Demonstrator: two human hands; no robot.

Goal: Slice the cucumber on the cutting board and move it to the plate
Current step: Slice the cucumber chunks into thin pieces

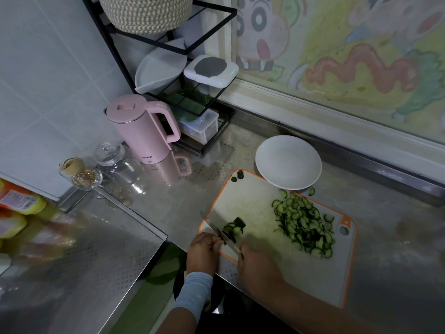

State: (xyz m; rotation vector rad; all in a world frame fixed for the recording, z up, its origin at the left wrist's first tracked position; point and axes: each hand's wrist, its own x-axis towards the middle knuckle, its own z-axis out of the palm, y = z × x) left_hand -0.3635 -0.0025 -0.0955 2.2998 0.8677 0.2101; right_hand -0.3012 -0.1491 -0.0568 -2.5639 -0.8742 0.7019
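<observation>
Stubby dark-green cucumber end (234,227) lies just beyond the steel knife blade (220,233) at the left corner of the white orange-edged cutting board (255,206), right hand (257,266) with its grip wrapped round the handle, left hand (203,249) closest, maybe pinching it, can't tell.

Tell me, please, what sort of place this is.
Probably a home kitchen: a steel counter holds a pink kettle, a dish rack and a board with cucumber slices, and the right hand grips a knife.

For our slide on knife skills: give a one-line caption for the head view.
Knife in right hand cuts the last cucumber piece; sliced pile on board, plate empty.
</observation>
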